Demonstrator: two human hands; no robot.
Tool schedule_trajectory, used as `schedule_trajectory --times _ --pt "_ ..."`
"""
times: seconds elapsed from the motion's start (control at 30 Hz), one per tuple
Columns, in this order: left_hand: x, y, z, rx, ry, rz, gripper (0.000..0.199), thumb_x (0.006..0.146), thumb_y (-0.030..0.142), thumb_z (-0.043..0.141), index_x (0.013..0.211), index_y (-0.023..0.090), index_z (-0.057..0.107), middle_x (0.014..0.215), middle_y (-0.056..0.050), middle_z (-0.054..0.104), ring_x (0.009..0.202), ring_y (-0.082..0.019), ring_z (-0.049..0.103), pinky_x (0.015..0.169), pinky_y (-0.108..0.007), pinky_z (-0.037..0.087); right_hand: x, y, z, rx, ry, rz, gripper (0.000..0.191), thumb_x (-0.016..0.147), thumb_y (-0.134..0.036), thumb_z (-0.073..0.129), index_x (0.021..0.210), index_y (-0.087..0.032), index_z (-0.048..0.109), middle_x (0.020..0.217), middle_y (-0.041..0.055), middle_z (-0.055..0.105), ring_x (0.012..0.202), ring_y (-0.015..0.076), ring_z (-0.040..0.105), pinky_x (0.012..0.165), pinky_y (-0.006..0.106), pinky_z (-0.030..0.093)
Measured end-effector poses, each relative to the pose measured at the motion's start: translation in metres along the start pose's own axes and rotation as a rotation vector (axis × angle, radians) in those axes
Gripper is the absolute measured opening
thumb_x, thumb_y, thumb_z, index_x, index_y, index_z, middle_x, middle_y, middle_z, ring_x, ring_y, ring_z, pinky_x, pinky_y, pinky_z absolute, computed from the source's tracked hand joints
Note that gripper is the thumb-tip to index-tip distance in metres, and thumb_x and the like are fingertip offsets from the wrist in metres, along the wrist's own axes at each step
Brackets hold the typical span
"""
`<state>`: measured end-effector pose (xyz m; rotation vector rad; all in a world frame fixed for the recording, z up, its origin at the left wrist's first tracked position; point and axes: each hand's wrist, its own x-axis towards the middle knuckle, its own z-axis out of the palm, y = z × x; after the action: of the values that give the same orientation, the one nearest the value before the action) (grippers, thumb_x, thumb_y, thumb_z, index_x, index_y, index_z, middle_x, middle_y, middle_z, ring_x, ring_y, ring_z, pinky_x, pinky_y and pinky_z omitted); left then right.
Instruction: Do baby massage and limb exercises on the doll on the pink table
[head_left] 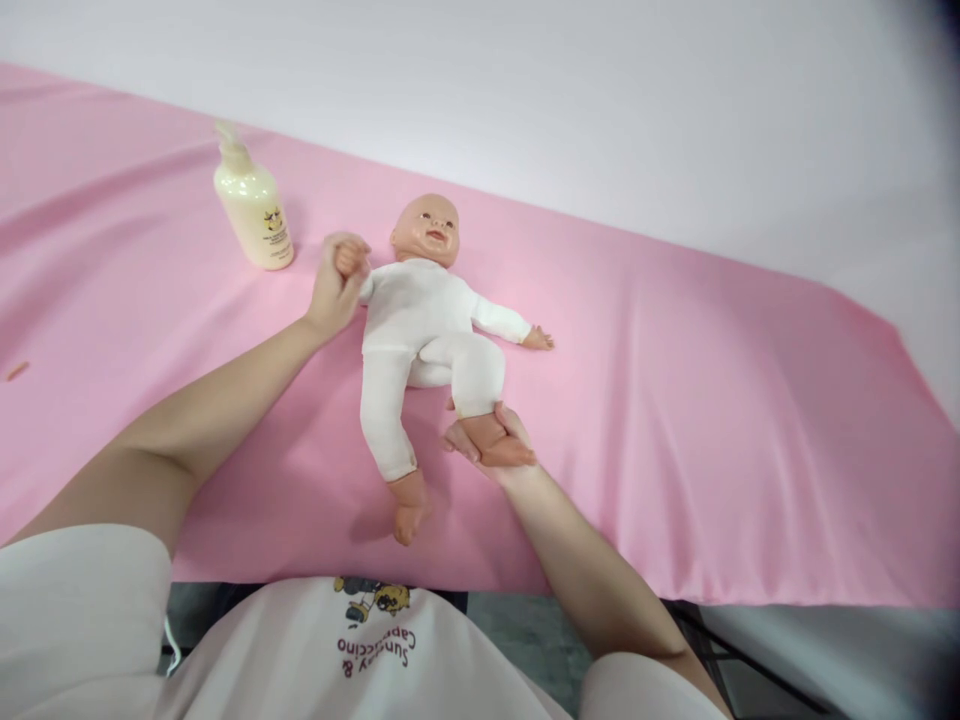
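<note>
A baby doll (420,305) with a white cloth body lies on its back on a pink cloth, its head away from me. My left hand (339,285) is closed around the end of the doll's arm on the left side; the fingers partly cover the doll's hand. Beneath the doll's bent leg on the right, my right hand (514,440) wraps the ankle, with the bare foot lying across my palm. The other leg stretches toward me, and the other arm rests out to the right; neither is held.
A cream-coloured pump bottle (255,215) stands left of the doll, beyond my left hand. A small tan stick-like piece (17,371) lies at the far left. The pink cloth (712,430) covers the table, hanging at the near edge. A white wall (600,110) rises behind.
</note>
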<state>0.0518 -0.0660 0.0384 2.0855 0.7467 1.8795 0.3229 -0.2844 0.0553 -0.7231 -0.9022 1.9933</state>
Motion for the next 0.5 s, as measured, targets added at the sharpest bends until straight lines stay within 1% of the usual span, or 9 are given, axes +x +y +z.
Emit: schedule_trajectory --times 0.07,0.13,0.17,0.2,0.27,0.3,0.37,0.43,0.5 --pt "-0.004 0.013 0.005 0.088 -0.257 0.148 0.033 0.102 0.057 0.053 0.115 0.028 0.059 0.111 -0.008 0.067 0.108 -0.025 0.063 0.097 -0.049 0.050 0.004 0.001 -0.005 0.049 0.093 0.030 0.052 0.083 -0.067 0.067 0.104 -0.019 0.068 0.049 -0.0076 0.049 0.047 0.0132 0.041 0.061 0.032 0.044" --pt "-0.008 0.021 0.009 0.165 -0.493 0.261 0.029 0.102 0.053 0.054 0.112 0.028 0.064 0.114 -0.009 0.070 0.112 -0.026 0.063 0.101 -0.051 0.048 0.007 0.002 -0.009 0.052 0.157 0.092 0.050 0.083 -0.066 0.067 0.100 -0.018 0.069 0.049 -0.0064 0.049 0.047 0.0137 0.043 0.055 0.031 0.041" --pt "-0.009 0.024 0.011 0.184 -0.569 0.302 0.027 0.102 0.051 0.054 0.110 0.028 0.066 0.114 -0.009 0.071 0.112 -0.026 0.062 0.102 -0.052 0.047 0.009 0.003 -0.010 0.037 0.178 0.121 0.050 0.083 -0.067 0.067 0.095 -0.019 0.069 0.049 -0.0054 0.049 0.047 0.0141 0.044 0.054 0.031 0.040" --pt "-0.010 0.026 0.012 0.196 -0.613 0.332 0.025 0.102 0.049 0.054 0.110 0.029 0.067 0.114 -0.009 0.072 0.111 -0.025 0.062 0.102 -0.051 0.047 0.010 0.003 -0.010 0.018 0.197 0.143 0.050 0.082 -0.068 0.067 0.090 -0.019 0.068 0.049 -0.0045 0.050 0.047 0.0144 0.045 0.052 0.031 0.039" --pt "-0.011 0.028 0.015 0.218 -0.643 0.370 0.023 0.103 0.047 0.053 0.110 0.031 0.069 0.114 -0.008 0.072 0.111 -0.024 0.061 0.103 -0.050 0.046 0.011 0.003 -0.008 -0.015 0.220 0.174 0.050 0.078 -0.070 0.069 0.082 -0.020 0.066 0.049 -0.0032 0.050 0.047 0.0149 0.047 0.049 0.030 0.038" --pt "-0.012 0.028 0.015 0.229 -0.648 0.379 0.023 0.103 0.046 0.052 0.110 0.031 0.069 0.114 -0.008 0.072 0.111 -0.024 0.061 0.103 -0.050 0.046 0.011 0.003 -0.006 -0.022 0.226 0.180 0.050 0.076 -0.070 0.071 0.082 -0.021 0.067 0.049 -0.0028 0.052 0.047 0.0151 0.048 0.048 0.030 0.037" --pt "-0.011 0.027 0.015 0.243 -0.654 0.370 0.025 0.104 0.047 0.050 0.110 0.032 0.069 0.114 -0.008 0.072 0.110 -0.024 0.060 0.103 -0.050 0.046 0.010 0.003 -0.003 -0.030 0.214 0.174 0.053 0.075 -0.070 0.072 0.090 -0.019 0.069 0.049 -0.0026 0.054 0.047 0.0155 0.049 0.048 0.030 0.038" --pt "-0.011 0.026 0.015 0.232 -0.644 0.345 0.027 0.104 0.047 0.049 0.111 0.031 0.069 0.114 -0.009 0.072 0.110 -0.025 0.060 0.103 -0.051 0.046 0.007 0.004 -0.001 -0.042 0.147 0.175 0.060 0.077 -0.070 0.071 0.104 -0.018 0.070 0.049 -0.0026 0.057 0.047 0.0162 0.051 0.050 0.030 0.040" --pt "-0.012 0.025 0.015 0.205 -0.594 0.303 0.028 0.104 0.047 0.050 0.114 0.029 0.068 0.114 -0.012 0.072 0.110 -0.026 0.061 0.102 -0.052 0.047 0.003 0.007 -0.004 -0.070 0.039 0.226 0.066 0.077 -0.073 0.068 0.110 -0.015 0.068 0.049 -0.0019 0.059 0.046 0.0164 0.053 0.051 0.030 0.042"
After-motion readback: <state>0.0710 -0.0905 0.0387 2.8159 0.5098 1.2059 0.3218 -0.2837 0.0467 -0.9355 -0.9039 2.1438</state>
